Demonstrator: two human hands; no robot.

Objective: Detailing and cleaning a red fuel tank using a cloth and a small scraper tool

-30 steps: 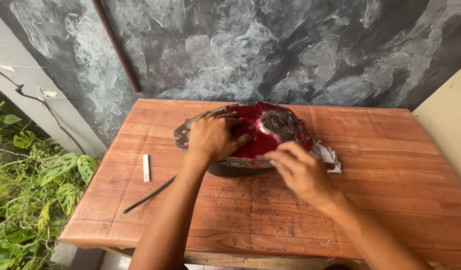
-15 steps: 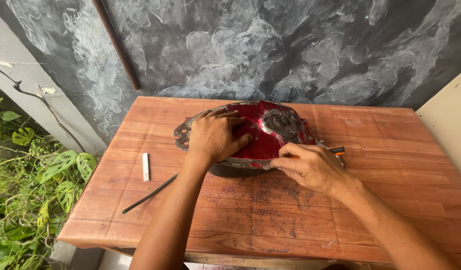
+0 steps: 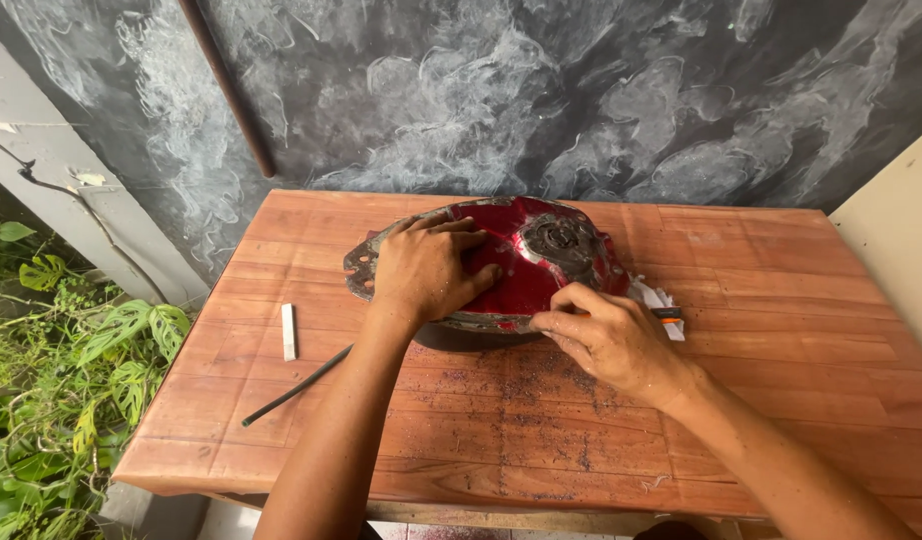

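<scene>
A worn red metal shell (image 3: 526, 265) with a rusty grey rim and a round hub on top lies dome-up in the middle of the wooden table (image 3: 761, 300). My left hand (image 3: 426, 265) rests flat on its left side, pressing it down. My right hand (image 3: 606, 335) is closed on a thin tool with an orange and black end (image 3: 667, 314), its tip at the shell's near rim. A crumpled white cloth (image 3: 656, 297) lies just behind my right hand.
A white chalk stick (image 3: 289, 331) and a thin dark rod (image 3: 297, 386) lie on the table's left part. Dark dust and scrapings (image 3: 521, 400) speckle the wood before the shell. A chalk-smeared dark wall stands behind; green plants grow at the left.
My right hand moved from the table in front of the shell up to its near rim, holding the thin tool. My left hand stayed on the shell.
</scene>
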